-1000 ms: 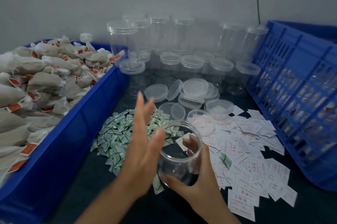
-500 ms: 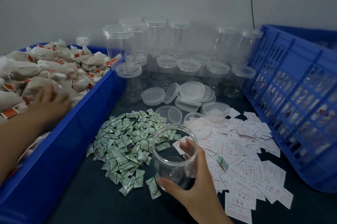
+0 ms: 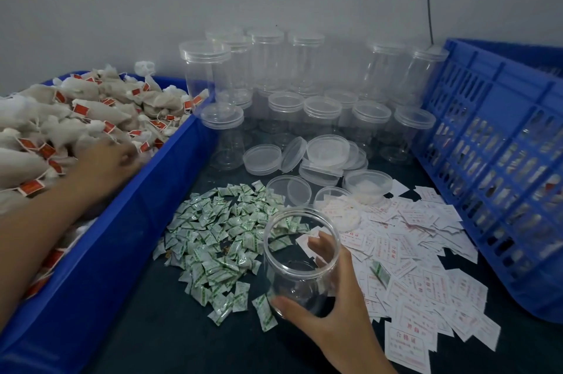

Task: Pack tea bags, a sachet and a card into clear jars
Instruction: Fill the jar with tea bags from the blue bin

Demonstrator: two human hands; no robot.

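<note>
Right hand (image 3: 332, 309) grips the jar (image 3: 300, 254), long axis near upright, mouth up; left hand (image 3: 111, 157) on tea bags (image 3: 91, 113), grip unclear

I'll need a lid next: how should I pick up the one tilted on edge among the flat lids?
Pinch the tilted lid by its top rim from above, thumb and finger on opposite faces. It leans on the flat lids, so that rim stands free. The right hand holds the open jar.
</note>
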